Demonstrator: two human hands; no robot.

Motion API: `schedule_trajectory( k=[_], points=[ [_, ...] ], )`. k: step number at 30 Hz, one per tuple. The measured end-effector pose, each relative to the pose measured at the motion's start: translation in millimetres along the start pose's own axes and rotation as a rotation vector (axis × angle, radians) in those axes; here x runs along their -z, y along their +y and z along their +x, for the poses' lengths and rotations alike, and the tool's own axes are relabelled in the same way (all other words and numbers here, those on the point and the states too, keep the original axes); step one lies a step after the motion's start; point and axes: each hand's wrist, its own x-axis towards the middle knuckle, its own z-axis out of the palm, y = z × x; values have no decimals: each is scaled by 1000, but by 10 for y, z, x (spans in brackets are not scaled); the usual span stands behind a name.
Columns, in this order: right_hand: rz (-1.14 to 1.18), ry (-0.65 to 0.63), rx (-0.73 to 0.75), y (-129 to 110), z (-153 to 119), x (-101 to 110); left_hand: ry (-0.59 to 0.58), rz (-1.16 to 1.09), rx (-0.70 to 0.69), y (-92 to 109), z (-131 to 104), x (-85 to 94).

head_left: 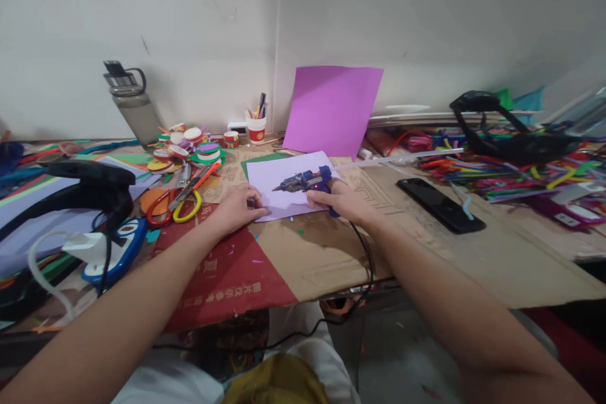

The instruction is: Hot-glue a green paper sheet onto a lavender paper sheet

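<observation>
My right hand (338, 197) grips a blue hot glue gun (303, 182), with its nozzle pointing left above a sheet of lilac paper (265, 172). A small red light glows on the gun's body, and a long clear glue stick (398, 158) juts out of its back. My left hand (240, 205) rests at the paper's left edge, fingers bent and thumb apart from them; nothing shows in its grasp. A green sheet (250, 163) lies partly under the lilac one. Scissors with red and yellow handles (187, 199) lie left of my left hand.
Cardboard (303, 252) covers the table. A purple sheet (334, 107) leans on the wall beside a cup of pens (256, 129). A bottle (135, 107) and paper discs (189, 145) stand left; a phone (438, 203) and colourful craft stems (502, 170) lie right. The gun's black cord (370, 265) hangs over the edge.
</observation>
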Motion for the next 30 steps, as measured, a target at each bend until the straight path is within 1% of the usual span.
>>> schedule_trajectory(
  k=[5,10,16,19,22,24,27,28,30],
  points=[
    [45,2,9,10,19,-10,11,15,-7,2,-16,-14],
    [180,1,45,5,49,-10,1,59,-1,1,-22,-7],
    [280,59,40,43,90,-9,-24,59,38,-10,-5,-17],
    [292,58,28,85,120,-18,-29,45,23,-7,-9,15],
    [316,65,26,99,138,-21,-52,-36,7,5,-26,92],
    [339,89,23,80,133,-20,-11,-105,61,26,-40,159],
    [373,125,14,29,115,-15,128,-108,130,88,-61,242],
    [383,130,11,15,111,-14,143,-97,122,117,-68,257],
    [403,134,13,-1,112,-13,100,-92,80,178,-86,265]
  ],
)
